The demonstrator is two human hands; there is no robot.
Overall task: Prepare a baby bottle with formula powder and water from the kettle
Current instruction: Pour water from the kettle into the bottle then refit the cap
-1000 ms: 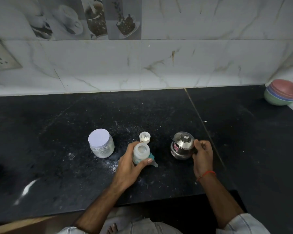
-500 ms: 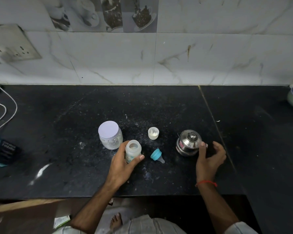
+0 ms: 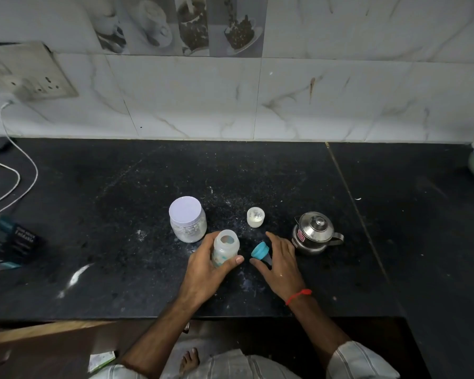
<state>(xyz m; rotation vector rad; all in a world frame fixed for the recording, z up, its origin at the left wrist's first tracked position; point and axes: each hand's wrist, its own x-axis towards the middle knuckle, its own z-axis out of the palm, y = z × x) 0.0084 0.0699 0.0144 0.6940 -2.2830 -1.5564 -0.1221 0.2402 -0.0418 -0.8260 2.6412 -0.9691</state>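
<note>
Bottle (image 3: 225,248) stands open on counter (image 3: 121,269), left hand (image 3: 205,272) wrapped round it. Contents: can't tell. Right hand (image 3: 281,265), fingers spread, reaches over teal teat cap (image 3: 259,249) lying beside it. Risk: knock tips bottle, or cap rolls off. Jar (image 3: 187,218) lidded, white powder inside. Small cup (image 3: 255,217) w/ powder residue. Kettle (image 3: 314,232) lidded.

Dim indoor light, dull sheen on the counter (image 3: 148,214), bright glint on the kettle (image 3: 314,232), wide-angle bending of edges around the counter
</note>
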